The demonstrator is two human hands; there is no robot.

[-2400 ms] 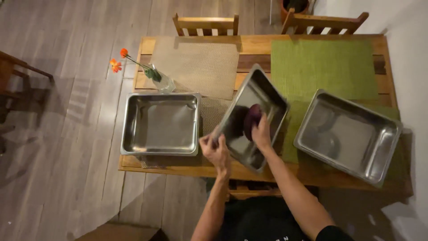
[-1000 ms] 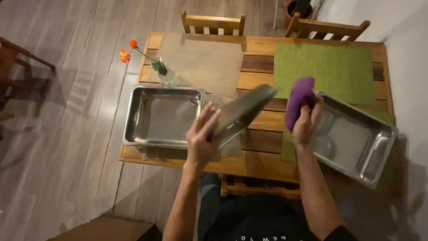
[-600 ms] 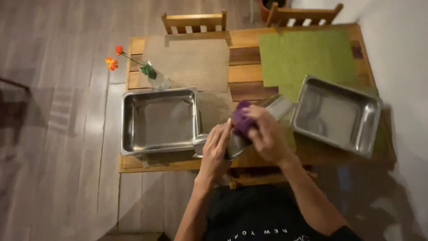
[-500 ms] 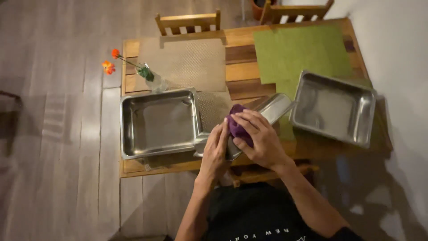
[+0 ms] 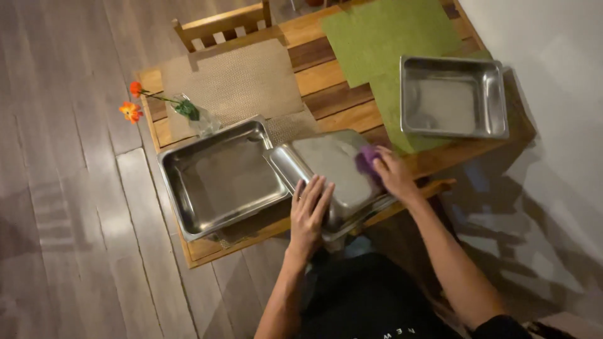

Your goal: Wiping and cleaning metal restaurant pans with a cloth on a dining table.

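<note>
Your left hand (image 5: pixel 309 210) lies flat, fingers spread, on the upturned pan (image 5: pixel 333 171), which rests bottom up at the near edge of the table (image 5: pixel 317 69), just beside the left pan (image 5: pixel 220 176) and maybe leaning on its rim. Your right hand (image 5: pixel 392 174) is closed around a purple cloth (image 5: pixel 367 157) and presses it on the far right corner of the pan's bottom. The pan looks like thin steel, so I judge it is stiff, rather light and smooth; it can slide under the rubbing, and part of it seems to hang over the table edge. Hold it where your left palm is now, or better hook the fingers over the rolled rim, which gives more grip than the slick flat face. The cloth is soft and takes any shape, so a loose fist is enough. A third pan (image 5: pixel 453 97) stands well apart on the green mat (image 5: pixel 383 34), and the vase (image 5: pixel 198 118) with flowers is near the left pan; it looks fragile.
</note>
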